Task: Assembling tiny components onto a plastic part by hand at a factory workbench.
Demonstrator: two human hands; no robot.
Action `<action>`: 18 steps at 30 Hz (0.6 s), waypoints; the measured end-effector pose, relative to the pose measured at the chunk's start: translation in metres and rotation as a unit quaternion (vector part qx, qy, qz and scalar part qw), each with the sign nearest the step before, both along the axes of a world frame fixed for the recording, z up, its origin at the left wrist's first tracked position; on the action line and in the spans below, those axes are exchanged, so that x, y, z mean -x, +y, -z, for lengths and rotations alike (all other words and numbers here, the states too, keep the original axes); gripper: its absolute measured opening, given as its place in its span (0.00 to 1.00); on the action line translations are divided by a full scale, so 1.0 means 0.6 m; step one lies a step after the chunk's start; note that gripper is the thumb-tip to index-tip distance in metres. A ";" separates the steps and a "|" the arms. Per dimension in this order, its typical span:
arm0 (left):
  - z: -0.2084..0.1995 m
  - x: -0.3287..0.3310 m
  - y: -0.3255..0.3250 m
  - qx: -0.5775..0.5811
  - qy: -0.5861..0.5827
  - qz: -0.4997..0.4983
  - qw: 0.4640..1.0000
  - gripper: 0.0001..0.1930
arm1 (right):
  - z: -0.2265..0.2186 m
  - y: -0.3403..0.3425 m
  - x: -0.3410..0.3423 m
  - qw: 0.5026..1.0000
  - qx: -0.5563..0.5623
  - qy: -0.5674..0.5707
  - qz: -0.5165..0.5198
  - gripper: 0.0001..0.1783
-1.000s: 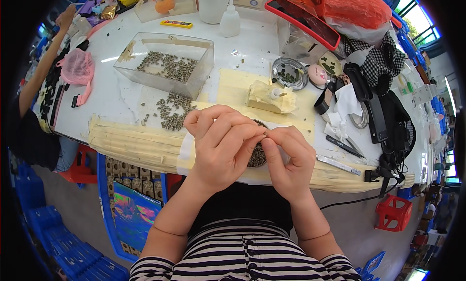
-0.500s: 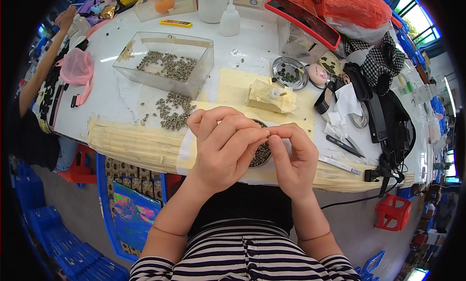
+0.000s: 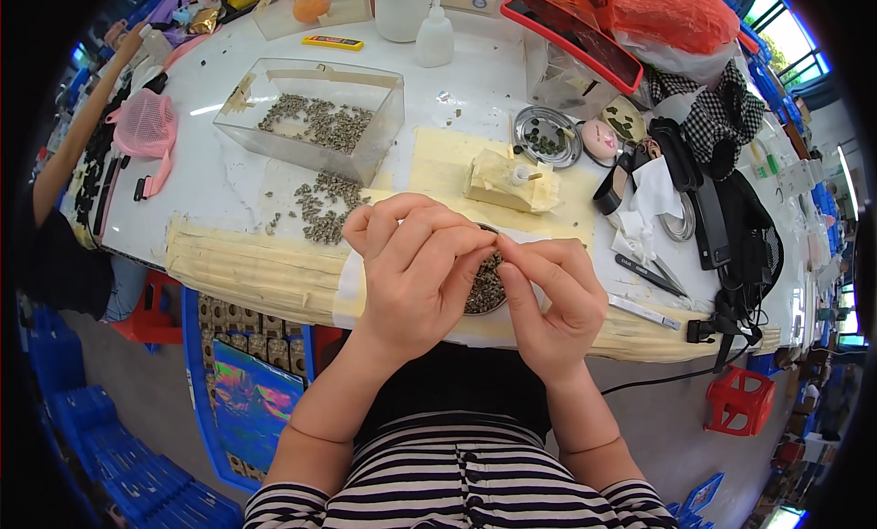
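My left hand (image 3: pixel 416 273) and my right hand (image 3: pixel 548 301) meet fingertip to fingertip just above a small round dish of tiny grey-green parts (image 3: pixel 484 291) at the table's near edge. Both pinch something very small between thumb and fingers; the piece itself is hidden. A loose heap of the same parts (image 3: pixel 324 209) lies on the white table to the left of my left hand. Behind it stands a clear plastic box (image 3: pixel 315 113) with more of them.
A cream block (image 3: pixel 512 180) sits on a yellow sheet behind my hands, a round metal dish (image 3: pixel 546 136) beyond it. Tweezers (image 3: pixel 653 273), black straps and checked cloth (image 3: pixel 722 118) lie right. Another person's arm (image 3: pixel 78 136) reaches in at far left. A red stool (image 3: pixel 740 401) stands below.
My hands stay together over the dish; the fingers have shifted only slightly, the right hand's fingers now more closed on the pinch point.
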State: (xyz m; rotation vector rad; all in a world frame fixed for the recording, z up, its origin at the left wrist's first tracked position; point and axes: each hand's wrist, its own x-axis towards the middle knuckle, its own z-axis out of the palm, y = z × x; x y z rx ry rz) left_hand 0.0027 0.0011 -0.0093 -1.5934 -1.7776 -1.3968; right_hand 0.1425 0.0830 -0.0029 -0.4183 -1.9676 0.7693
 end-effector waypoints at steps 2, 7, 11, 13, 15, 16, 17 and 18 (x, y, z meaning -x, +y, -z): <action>-0.001 -0.001 0.000 -0.008 -0.001 0.008 1.000 0.08 | -0.001 -0.001 0.002 0.999 0.034 -0.016 -0.002 0.15; -0.004 -0.002 0.000 -0.003 0.010 0.014 1.000 0.08 | -0.002 0.005 0.000 0.994 0.102 -0.015 -0.037 0.11; -0.003 -0.004 0.001 0.000 0.019 -0.002 1.000 0.09 | -0.004 0.004 -0.003 0.996 0.084 0.002 -0.019 0.10; -0.001 -0.003 0.000 0.006 0.019 -0.007 1.000 0.09 | -0.003 0.002 -0.002 0.998 0.059 0.007 -0.007 0.11; -0.001 -0.003 0.001 0.012 0.017 -0.007 1.000 0.09 | -0.003 0.000 -0.003 0.999 0.037 0.011 0.003 0.12; -0.001 -0.002 0.001 0.012 0.018 -0.007 1.000 0.10 | -0.003 0.000 -0.003 0.999 0.030 0.009 0.002 0.13; -0.001 -0.002 0.001 0.013 0.018 -0.008 1.000 0.10 | -0.003 -0.001 -0.003 1.000 0.023 0.007 0.002 0.13; -0.001 -0.002 0.001 0.013 0.019 -0.009 1.000 0.10 | -0.002 -0.001 -0.003 1.000 0.016 0.005 0.001 0.14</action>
